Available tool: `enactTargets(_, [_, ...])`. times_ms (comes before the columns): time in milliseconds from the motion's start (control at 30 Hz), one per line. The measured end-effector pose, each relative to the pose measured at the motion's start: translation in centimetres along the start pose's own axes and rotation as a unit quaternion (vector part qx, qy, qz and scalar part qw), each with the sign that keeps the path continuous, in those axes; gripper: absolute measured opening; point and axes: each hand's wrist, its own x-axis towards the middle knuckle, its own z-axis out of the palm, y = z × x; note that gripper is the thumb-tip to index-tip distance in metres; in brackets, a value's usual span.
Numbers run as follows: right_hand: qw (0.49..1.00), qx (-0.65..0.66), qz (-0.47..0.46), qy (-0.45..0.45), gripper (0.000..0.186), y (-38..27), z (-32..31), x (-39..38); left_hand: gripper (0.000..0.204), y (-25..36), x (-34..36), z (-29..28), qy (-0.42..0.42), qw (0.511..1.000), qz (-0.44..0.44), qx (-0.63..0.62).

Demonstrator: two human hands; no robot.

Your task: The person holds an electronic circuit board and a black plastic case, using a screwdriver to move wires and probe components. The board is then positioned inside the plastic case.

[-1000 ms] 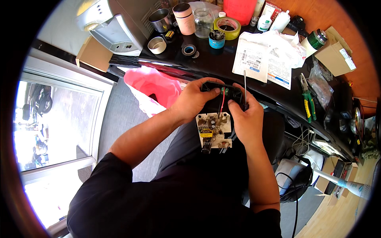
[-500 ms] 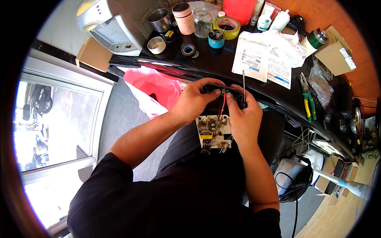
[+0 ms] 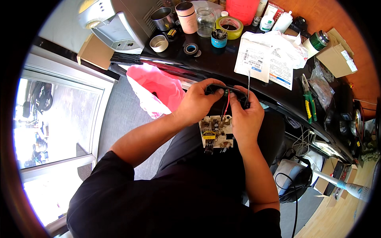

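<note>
Above my lap, both hands grip a dark, flat frame-like part (image 3: 241,98), perhaps a small fan. My left hand (image 3: 193,104) is closed on its left side, thumb toward a small green connector (image 3: 226,92) at the middle. My right hand (image 3: 248,118) is closed on the right side, its thumb near the same connector. A thin metal rod (image 3: 249,81) sticks up by the right fingers; its lower end is hidden. Red and black wires (image 3: 228,104) run from the connector down to a pale circuit board (image 3: 222,127) with a yellow transformer, which hangs over my lap.
A black desk (image 3: 174,55) bears a roll of tape (image 3: 240,27), a glass jar (image 3: 206,23), a blue tin (image 3: 218,39), papers (image 3: 254,55) and green-handled pliers (image 3: 308,101). A pink-lined bin (image 3: 158,89) stands left of my hands. Cables (image 3: 299,141) hang at right.
Both hands, the dark part and the circuit board have shifted very slightly in view, together with a small shift of the whole scene. The grip looks the same.
</note>
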Motion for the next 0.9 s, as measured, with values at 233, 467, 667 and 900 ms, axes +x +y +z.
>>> enactTargets(233, [1.0,-0.015,-0.014,0.002,0.022,-0.1,-0.3,0.0,0.022,1.0,-0.7,0.8,0.046,0.997,0.033,0.061])
enactTargets(467, [0.986,0.037,-0.158,-0.026,0.036,-2.0,-2.7,0.1,0.026,4.2,-2.0,1.1,0.015,0.978,0.198,0.059])
enactTargets(667, [0.932,-0.063,-0.357,-0.002,0.04,-1.8,-6.1,0.7,0.049,5.2,-1.0,1.7,-0.01,0.888,0.428,0.167])
enactTargets(900, [0.708,-0.222,-0.669,-0.037,0.033,-2.1,-10.9,1.4,0.061,5.4,-1.9,0.8,0.039,0.841,0.477,0.251])
